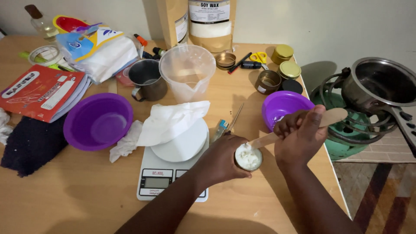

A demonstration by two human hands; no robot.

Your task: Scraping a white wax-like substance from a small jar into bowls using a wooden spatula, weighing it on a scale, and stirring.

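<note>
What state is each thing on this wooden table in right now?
Small round tin: filled with white wax, gripped by left hand.
Flat wooden stick: in right hand, tip in the wax.
Large purple bowl: empty.
Clear plastic jug: upright, empty.
White kitchen scale: tissue on top.

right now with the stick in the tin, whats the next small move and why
Probably keep the left hand steady on the small tin and press the wooden stick gently down. The right hand grips the stick, whose tip sits in white wax filling the tin to the rim, so a hard push could spill it.

Two purple bowls (98,121) (284,107), white scale (167,170), gold tins (282,53), red booklet (37,91).
</note>
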